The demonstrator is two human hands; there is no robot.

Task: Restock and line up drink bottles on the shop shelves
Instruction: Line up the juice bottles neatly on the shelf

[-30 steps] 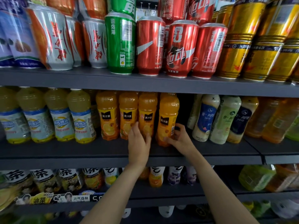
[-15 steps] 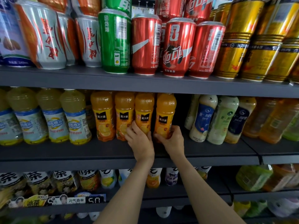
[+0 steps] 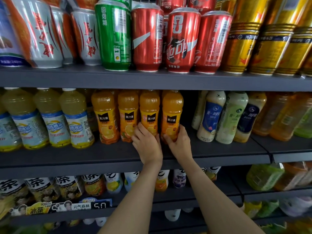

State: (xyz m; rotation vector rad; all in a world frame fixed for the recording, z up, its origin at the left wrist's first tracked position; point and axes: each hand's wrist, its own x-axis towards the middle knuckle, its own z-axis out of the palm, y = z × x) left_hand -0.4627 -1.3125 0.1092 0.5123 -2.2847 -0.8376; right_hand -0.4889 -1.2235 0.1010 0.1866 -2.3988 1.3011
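Note:
Several orange juice bottles with black labels stand in a row on the middle shelf (image 3: 118, 154). My left hand (image 3: 146, 144) wraps around the base of the third orange bottle (image 3: 150, 108). My right hand (image 3: 179, 142) grips the lower part of the rightmost orange bottle (image 3: 172, 112), thumb on its front and fingers around its right side. Both bottles stand upright and close together, near the shelf's front.
Pale yellow drink bottles (image 3: 74, 119) stand left of the orange row. White and green milk-tea bottles (image 3: 211, 115) stand to the right across a dark gap. Cans (image 3: 146, 39) fill the shelf above. Tea bottles (image 3: 67, 186) and a price tag strip (image 3: 99, 205) sit on the shelf below.
The rightmost orange bottle went from tilted and apart to upright beside its neighbour. My right hand moved left with it, and my left hand closed around the third bottle.

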